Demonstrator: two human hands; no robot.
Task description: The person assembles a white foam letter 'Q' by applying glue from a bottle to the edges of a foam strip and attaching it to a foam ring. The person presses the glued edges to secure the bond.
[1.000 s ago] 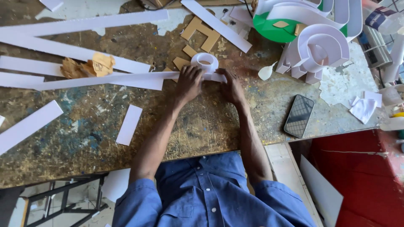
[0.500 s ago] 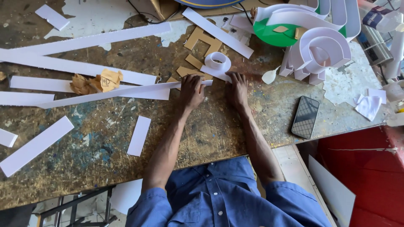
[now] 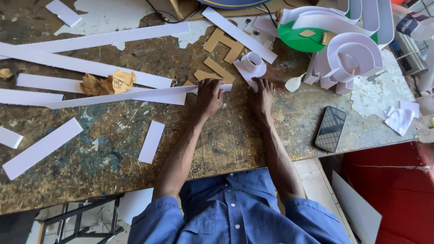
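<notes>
A long white strip [image 3: 135,96], thin, flat and matte, lies across the worn, paint-flecked workbench [image 3: 113,176]. The left hand [image 3: 209,97] presses down on its end, fingers spread flat. The right hand [image 3: 262,97] rests open on the wood at 3 o'clock from it, fingertips perhaps touching a curled white roll [image 3: 253,63] at 12. Brown card offcuts [image 3: 221,49] lie beyond.

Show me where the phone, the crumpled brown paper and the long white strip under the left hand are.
phone [image 3: 331,129], head view, middle of its dark screen.
crumpled brown paper [image 3: 108,83], head view, centre of the wad.
long white strip [image 3: 135,96], head view, bare stretch left of the left hand [image 3: 209,96].
</notes>
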